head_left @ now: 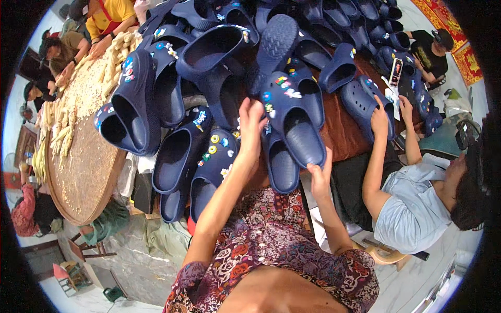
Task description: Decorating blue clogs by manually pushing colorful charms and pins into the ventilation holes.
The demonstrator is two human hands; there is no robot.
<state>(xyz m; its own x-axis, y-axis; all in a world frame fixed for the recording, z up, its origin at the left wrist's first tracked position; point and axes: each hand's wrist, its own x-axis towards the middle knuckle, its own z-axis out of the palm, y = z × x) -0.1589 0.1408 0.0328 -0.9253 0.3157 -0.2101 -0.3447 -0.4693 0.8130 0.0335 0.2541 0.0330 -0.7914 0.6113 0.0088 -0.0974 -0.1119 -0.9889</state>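
Note:
A navy blue foam clog [295, 112] with small coloured charms on its top is lifted above a pile of the same clogs. My left hand [251, 128] presses flat against its left side, fingers spread. My right hand [319, 175] grips the clog's heel end from below. A second navy clog [282, 164] lies just under it, between my hands. More charm-decorated clogs [209, 156] lie to the left of my left forearm.
A heap of navy clogs [224, 47] covers the brown table [342, 130]. A person in a light blue shirt [412, 208] on the right touches a clog [365, 104]. A large round woven tray [86, 167] with pale pieces stands left, people around it.

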